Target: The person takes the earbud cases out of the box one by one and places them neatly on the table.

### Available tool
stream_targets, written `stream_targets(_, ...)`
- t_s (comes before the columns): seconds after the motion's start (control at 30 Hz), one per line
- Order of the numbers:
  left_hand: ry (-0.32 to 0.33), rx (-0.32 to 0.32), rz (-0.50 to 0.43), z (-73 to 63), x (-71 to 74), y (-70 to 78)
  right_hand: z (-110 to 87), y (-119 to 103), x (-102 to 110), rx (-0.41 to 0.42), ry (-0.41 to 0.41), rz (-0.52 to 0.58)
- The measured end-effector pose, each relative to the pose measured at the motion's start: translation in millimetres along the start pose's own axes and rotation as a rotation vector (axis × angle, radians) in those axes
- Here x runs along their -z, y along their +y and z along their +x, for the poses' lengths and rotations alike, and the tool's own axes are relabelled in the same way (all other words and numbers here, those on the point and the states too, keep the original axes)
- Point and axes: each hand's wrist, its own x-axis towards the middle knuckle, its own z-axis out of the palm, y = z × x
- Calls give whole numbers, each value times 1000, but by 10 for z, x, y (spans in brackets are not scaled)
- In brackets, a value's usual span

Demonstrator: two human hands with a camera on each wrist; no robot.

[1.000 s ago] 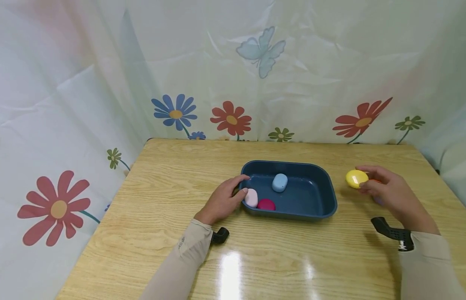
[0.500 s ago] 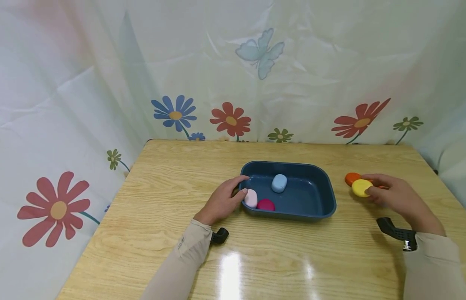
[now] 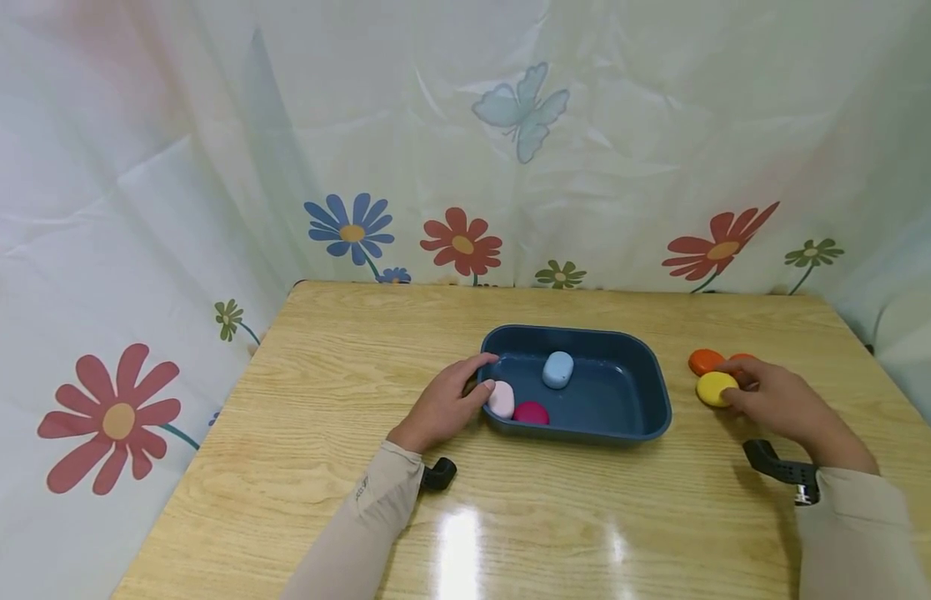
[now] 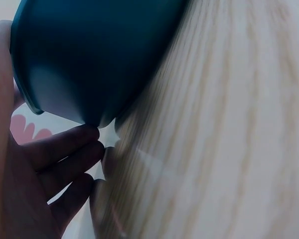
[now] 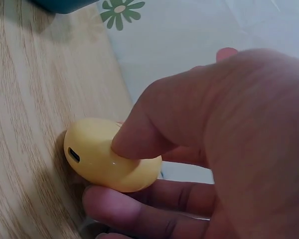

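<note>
My left hand (image 3: 444, 402) grips the left end of a dark blue plastic tub (image 3: 611, 400), its thumb at the rim. Several of its fingers (image 4: 70, 164) show along the tub's outer wall in the left wrist view. A pale pink rounded case (image 3: 501, 400), a magenta one (image 3: 531, 412) and a light blue one (image 3: 558, 370) lie inside. Right of the tub, my right hand (image 3: 783, 404) pinches a yellow earbud case (image 3: 714, 389) at the tabletop. A small charging port shows on the yellow case (image 5: 107, 154) in the right wrist view.
An orange rounded case (image 3: 705, 362) lies just behind the yellow one. Another orange-red case (image 3: 743, 360) is partly hidden by my right hand. The wooden table (image 3: 345, 350) ends at a flowered curtain (image 3: 623, 167) behind.
My right hand has lowered the yellow earbud case toward the table, bringing it nearer to me. The orange case behind it has come into sight. My left hand keeps its place on the tub.
</note>
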Motion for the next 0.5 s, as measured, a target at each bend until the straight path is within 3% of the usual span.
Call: stream_targets(0.5,0,3,0,-6,16,27,11,-6,18,-23,8,-97)
